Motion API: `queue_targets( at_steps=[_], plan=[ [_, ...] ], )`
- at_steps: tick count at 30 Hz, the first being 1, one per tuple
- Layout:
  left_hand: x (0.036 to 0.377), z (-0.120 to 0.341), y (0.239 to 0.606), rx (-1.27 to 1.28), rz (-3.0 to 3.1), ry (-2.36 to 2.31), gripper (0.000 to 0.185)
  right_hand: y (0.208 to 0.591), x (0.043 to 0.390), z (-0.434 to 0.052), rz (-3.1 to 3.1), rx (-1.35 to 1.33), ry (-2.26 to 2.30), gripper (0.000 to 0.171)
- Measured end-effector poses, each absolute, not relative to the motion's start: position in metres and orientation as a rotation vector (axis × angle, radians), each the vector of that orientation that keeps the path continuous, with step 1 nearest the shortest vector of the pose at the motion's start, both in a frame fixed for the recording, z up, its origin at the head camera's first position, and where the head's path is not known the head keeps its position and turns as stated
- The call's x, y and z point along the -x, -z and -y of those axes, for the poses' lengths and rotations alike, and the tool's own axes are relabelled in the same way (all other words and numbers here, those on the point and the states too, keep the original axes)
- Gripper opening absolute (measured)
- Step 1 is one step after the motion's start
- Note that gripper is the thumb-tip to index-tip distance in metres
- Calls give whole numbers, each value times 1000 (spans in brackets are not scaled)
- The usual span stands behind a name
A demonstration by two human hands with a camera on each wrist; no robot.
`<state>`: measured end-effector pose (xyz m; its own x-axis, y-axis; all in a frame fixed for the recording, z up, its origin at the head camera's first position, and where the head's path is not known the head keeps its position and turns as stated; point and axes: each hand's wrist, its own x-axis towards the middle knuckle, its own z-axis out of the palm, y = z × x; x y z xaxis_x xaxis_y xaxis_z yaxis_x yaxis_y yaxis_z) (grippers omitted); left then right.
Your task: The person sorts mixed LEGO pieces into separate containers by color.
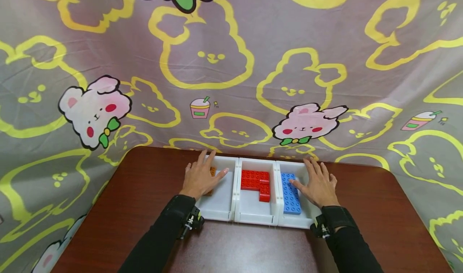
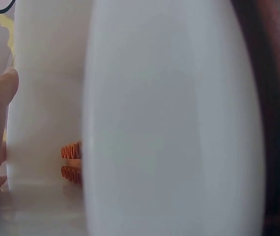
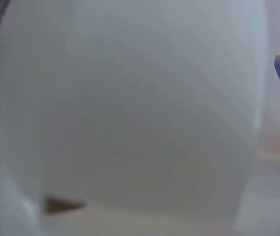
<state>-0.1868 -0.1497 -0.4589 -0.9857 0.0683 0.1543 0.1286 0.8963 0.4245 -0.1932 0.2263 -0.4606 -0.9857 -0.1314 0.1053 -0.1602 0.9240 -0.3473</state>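
Three white bins stand side by side. My left hand (image 1: 200,179) lies over the left bin (image 1: 221,200), fingers extended to its far left rim and thumb spread inward. Orange toy bricks (image 2: 71,151) inside that bin are partly hidden by the hand. Red toy bricks (image 1: 250,179) form an L-like group in the middle bin (image 1: 249,209). In the right bin (image 1: 307,213), blue studded bricks (image 1: 291,202) lie along the left side. My right hand (image 1: 320,187) spans this bin's right side, fingers toward the back rim, thumb over the blue bricks.
The bins sit near the back edge of a dark brown table (image 1: 137,208). Behind it hangs a patterned cloth (image 1: 231,100), which also runs along the left and right sides. White bin walls fill most of both wrist views.
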Motion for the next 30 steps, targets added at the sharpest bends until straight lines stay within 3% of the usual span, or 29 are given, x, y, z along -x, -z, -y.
queue_targets(
  at_steps=[30],
  plan=[
    [179, 151, 462, 112, 2944, 718, 85, 462, 184, -226, 2990, -226, -572, 95]
  ],
)
